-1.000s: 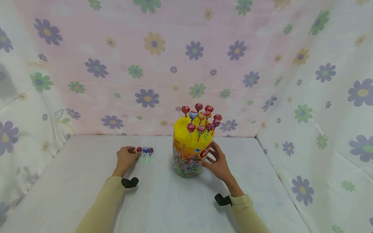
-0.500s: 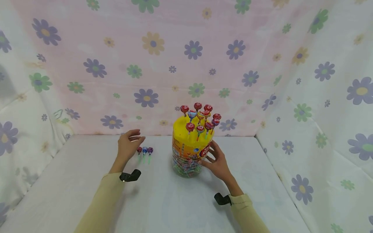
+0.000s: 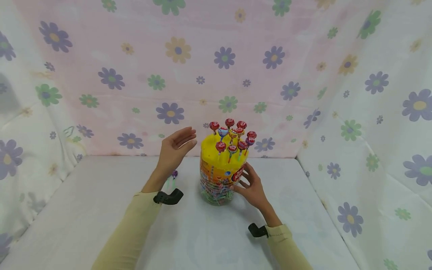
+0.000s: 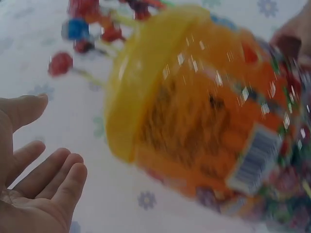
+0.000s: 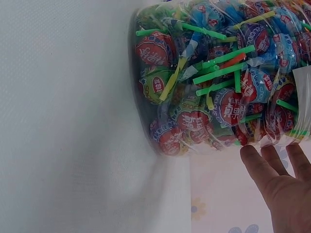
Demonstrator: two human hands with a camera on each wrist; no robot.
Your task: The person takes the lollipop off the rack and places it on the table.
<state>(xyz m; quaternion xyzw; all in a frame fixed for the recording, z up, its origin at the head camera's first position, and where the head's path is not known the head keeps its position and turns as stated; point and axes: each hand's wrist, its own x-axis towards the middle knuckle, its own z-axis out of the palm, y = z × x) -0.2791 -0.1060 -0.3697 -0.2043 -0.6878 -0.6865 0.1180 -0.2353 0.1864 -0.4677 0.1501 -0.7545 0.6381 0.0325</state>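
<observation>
A clear jar of lollipops point(image 3: 217, 183) with a yellow lid point(image 3: 210, 152) stands upright on the table. Several wrapped lollipops point(image 3: 221, 147) stick up from the lid, mostly red, one light blue. My left hand point(image 3: 173, 152) is raised just left of the lid, thumb apart from the extended fingers, with nothing in it; the left wrist view shows its palm. My right hand point(image 3: 253, 189) rests against the jar's right side, thumb toward the front; in the right wrist view its fingertips point(image 5: 252, 155) touch the plastic. Behind my left wrist, a purple lollipop point(image 3: 174, 173) lies on the table, others hidden.
The white-covered table point(image 3: 195, 232) is bounded by flower-print cloth walls point(image 3: 135, 75) at the back and both sides. Black wrist devices point(image 3: 168, 197) sit at both sleeve cuffs.
My left hand has lifted from the lollipops on the table and moved right and up, beside the lid. The right hand and jar have stayed put.
</observation>
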